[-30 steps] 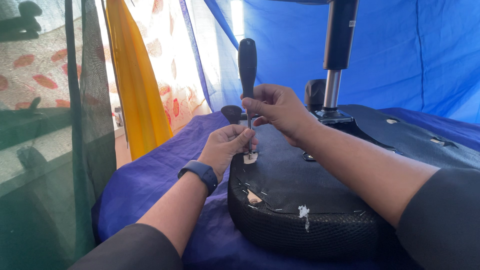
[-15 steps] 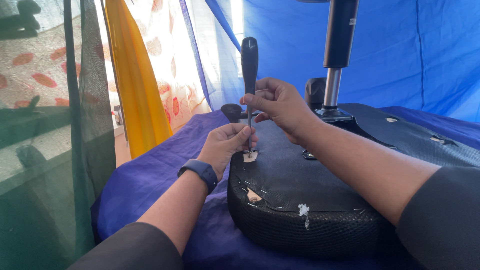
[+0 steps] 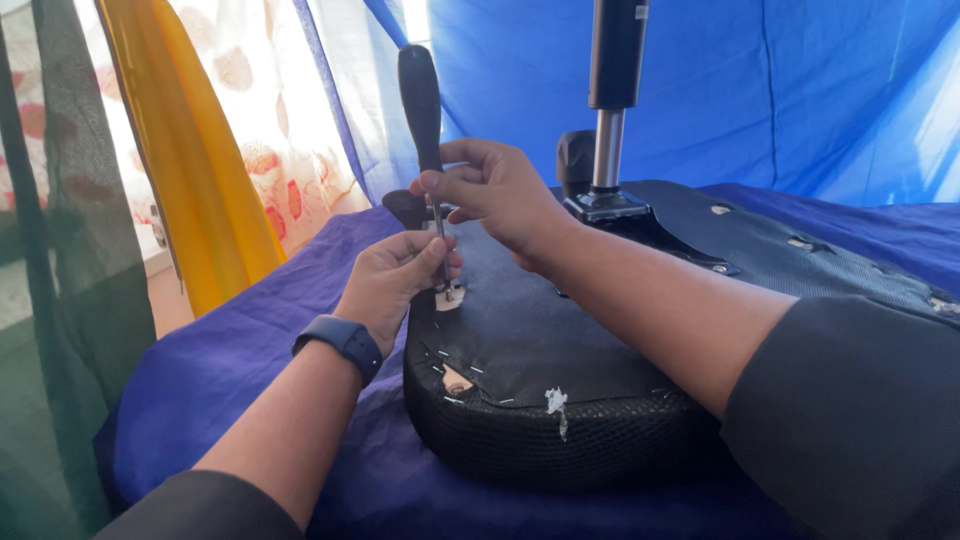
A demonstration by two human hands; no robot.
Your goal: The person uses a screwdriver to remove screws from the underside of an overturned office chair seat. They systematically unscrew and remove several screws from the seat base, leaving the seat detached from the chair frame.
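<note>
Two bare hands worked a screwdriver (image 3: 421, 100) at the near left corner of an upturned office chair seat (image 3: 540, 380), which lay on a table under a blue cloth (image 3: 250, 370).

Furthest left hung a green mesh curtain (image 3: 50, 300), then a yellow cloth (image 3: 190, 170) and a pale flowered curtain (image 3: 290, 120).

Next came the left hand (image 3: 392, 280), a dark watch (image 3: 340, 342) on its wrist. Its fingers were pinched narrowly around the lower end of the thin metal shaft, just above the tip, steadying it.

The tip met the seat's black underside at a small patch of bare wood (image 3: 449, 297) where the fabric cover was torn away. Small metal staples (image 3: 440, 368) dotted the fabric edge nearby, and a second torn spot (image 3: 457, 381) showed wood nearer the front.

The right hand (image 3: 495, 195) came next, above and behind the left. Its fingers were closed around the tool where the black handle joined the shaft, holding it upright.

Further right, the chair's metal post (image 3: 608, 110) stood up from its mounting plate (image 3: 605, 207), with a blue sheet (image 3: 780, 90) behind.

The step in hand looked like seating the tip on a fastener at the bare patch; whether it was a screw or a staple could not be made out. The next move would seem to call for a steady downward press from the right hand while the left kept the tip from slipping.
</note>
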